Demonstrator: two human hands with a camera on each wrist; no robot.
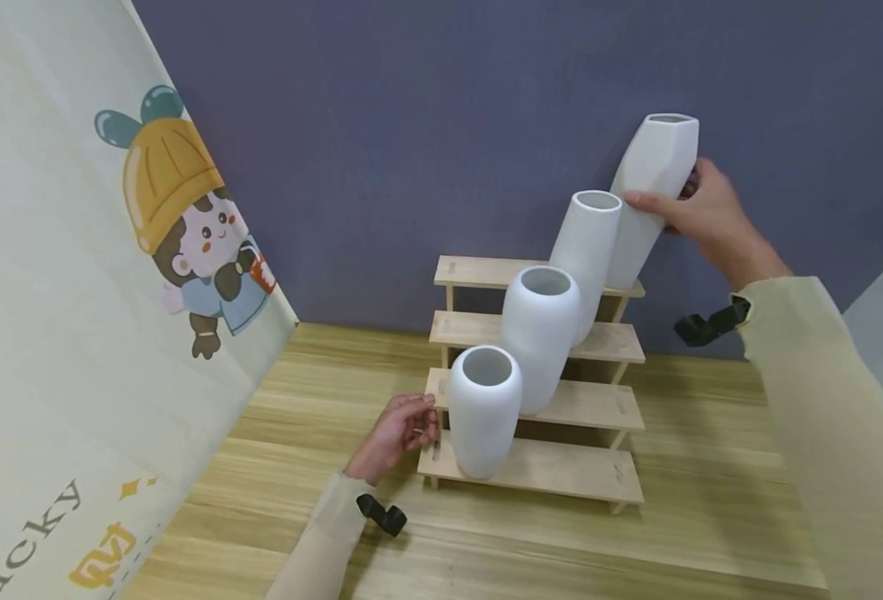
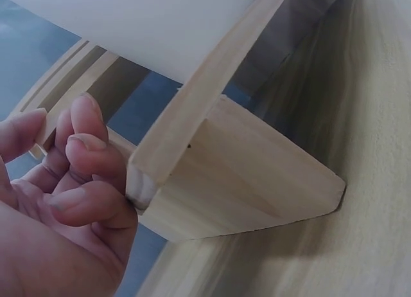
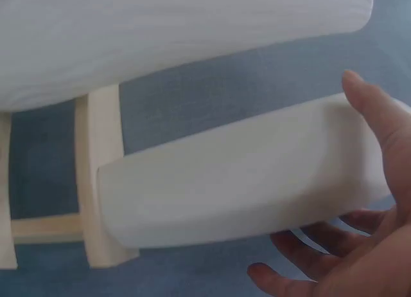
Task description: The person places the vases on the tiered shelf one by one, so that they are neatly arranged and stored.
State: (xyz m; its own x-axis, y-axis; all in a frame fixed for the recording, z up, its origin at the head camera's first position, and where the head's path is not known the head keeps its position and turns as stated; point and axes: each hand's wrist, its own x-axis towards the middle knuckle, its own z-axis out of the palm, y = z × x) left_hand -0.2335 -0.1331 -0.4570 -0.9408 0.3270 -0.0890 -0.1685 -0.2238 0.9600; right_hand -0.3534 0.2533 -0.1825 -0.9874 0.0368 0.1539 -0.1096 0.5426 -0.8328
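My right hand (image 1: 715, 218) holds a tall white faceted vase (image 1: 655, 158) at its right side, thumb across the front and fingers behind. The vase leans slightly, with its base at the right end of the top step of a wooden tiered stand (image 1: 584, 471). In the right wrist view, its base (image 3: 122, 207) meets the step's edge. My left hand (image 1: 400, 429) is at the stand's left side, thumb and curled fingers about the end of the second step from the bottom. In the left wrist view, fingers (image 2: 96, 155) lie against the lowest step's end (image 2: 144, 175).
Three other white vases stand on the lower steps: a short one (image 1: 484, 425) on the lowest, a rounded one (image 1: 539, 333) above, then a slim one (image 1: 584, 250). A dark blue wall (image 1: 381, 150) rises behind; a cartoon-printed white sheet (image 1: 59, 292) is at left.
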